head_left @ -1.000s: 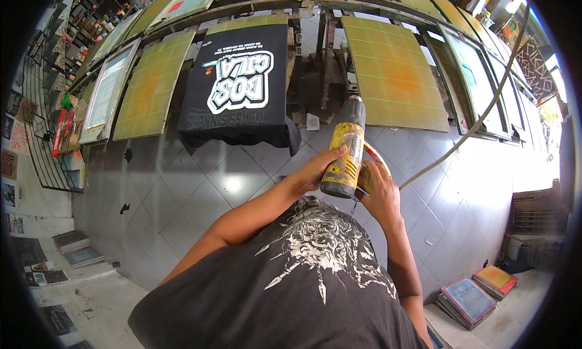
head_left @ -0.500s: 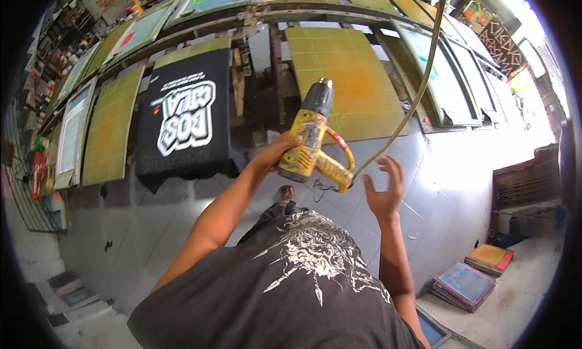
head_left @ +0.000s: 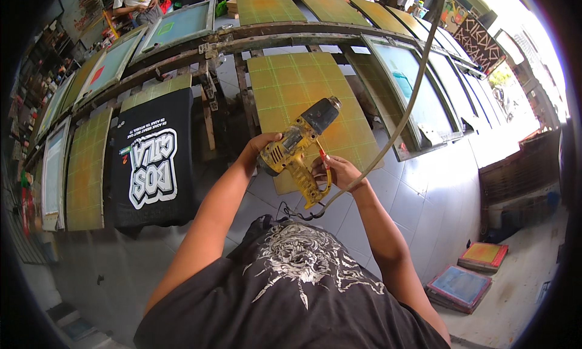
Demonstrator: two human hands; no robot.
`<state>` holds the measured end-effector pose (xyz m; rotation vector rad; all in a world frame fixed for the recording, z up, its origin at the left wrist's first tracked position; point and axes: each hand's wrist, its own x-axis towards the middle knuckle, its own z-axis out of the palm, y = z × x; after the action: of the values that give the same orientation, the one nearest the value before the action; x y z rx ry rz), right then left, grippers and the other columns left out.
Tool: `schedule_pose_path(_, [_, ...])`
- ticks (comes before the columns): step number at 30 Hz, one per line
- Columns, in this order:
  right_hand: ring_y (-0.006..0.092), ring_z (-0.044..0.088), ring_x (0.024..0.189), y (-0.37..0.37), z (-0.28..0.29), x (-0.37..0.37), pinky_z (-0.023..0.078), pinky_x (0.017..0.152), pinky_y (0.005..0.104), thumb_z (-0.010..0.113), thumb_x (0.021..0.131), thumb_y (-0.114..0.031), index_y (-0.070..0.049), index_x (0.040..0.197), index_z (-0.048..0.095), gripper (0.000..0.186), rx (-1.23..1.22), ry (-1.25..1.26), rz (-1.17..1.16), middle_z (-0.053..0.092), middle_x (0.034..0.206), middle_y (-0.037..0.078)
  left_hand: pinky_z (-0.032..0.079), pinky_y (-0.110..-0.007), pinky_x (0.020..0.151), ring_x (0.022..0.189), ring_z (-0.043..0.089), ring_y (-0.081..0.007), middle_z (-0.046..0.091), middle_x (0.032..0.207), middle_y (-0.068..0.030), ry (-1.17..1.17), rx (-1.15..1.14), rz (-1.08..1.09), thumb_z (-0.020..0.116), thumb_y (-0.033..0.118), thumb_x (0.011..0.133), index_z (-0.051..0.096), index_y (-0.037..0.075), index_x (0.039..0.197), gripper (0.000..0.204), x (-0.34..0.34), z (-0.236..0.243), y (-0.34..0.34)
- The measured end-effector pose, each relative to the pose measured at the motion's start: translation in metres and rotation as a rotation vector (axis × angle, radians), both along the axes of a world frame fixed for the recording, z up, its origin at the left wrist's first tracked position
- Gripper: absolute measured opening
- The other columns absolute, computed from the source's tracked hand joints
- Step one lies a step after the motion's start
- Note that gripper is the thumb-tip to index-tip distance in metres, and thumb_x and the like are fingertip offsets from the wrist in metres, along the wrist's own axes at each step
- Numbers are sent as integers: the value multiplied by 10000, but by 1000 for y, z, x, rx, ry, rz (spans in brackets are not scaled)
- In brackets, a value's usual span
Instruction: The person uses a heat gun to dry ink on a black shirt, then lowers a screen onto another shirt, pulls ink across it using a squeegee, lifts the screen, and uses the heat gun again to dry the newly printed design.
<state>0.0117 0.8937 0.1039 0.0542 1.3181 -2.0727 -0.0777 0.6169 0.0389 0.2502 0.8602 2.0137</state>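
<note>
A worn yellow and black heat gun (head_left: pixel 291 147) is held up in front of me, its metal nozzle pointing to the far right. My left hand (head_left: pixel 259 147) grips the rear of its body. My right hand (head_left: pixel 341 172) is closed at the red and yellow guard beside the handle; some of its fingers are hidden behind it. From the handle's lower end a pale cable (head_left: pixel 388 144) loops up past my right wrist. To the left, a black T-shirt (head_left: pixel 151 167) with a large white print lies over a board. Beneath the heat gun is a yellow-green gridded board (head_left: pixel 303 82).
Framed screens (head_left: pixel 418 88) stand along the rack at right, others at far left. A metal rail (head_left: pixel 254 41) crosses behind the boards. At lower right, small framed screens (head_left: pixel 461 285) are stacked. A person (head_left: pixel 136 2) stands at the far left.
My right hand has come in from the right and closed on the heat gun's guard. The gun now tilts more to the right. The whole view has shifted, bringing the person into sight.
</note>
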Motion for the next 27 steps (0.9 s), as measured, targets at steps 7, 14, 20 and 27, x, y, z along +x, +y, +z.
schedule_pose_path(7, [89,361,591,12,-4,-38,328,571,234,486,984,-283,-47,893,533,258,101,208,-283,417,658,-20,444,-371,960,1138,554,-235,552,1258,-148,361,-330,232,604,396,893,458,31,1325,584,-33,9,45])
schedule_pose_path(14, [36,339,565,31,-28,-98,277,492,231,482,981,-292,-78,820,512,269,428,530,-378,373,631,-65,456,-313,877,1041,564,-183,576,1188,-128,443,-657,803,590,399,912,454,16,1322,577,53,0,114])
schedule_pose_path(20, [83,402,575,23,-38,-100,333,509,278,509,964,-244,-28,814,541,264,531,665,-441,452,633,-10,395,-361,1006,1216,492,-256,512,1319,-162,481,-638,760,559,371,936,426,-5,1338,566,134,-39,181])
schedule_pose_path(27, [101,383,564,20,-31,-96,334,502,306,546,951,-263,-7,760,520,321,709,779,-399,437,604,5,401,-364,1001,1209,505,-261,510,1321,-177,523,-892,735,572,289,935,416,5,1345,523,172,-5,194])
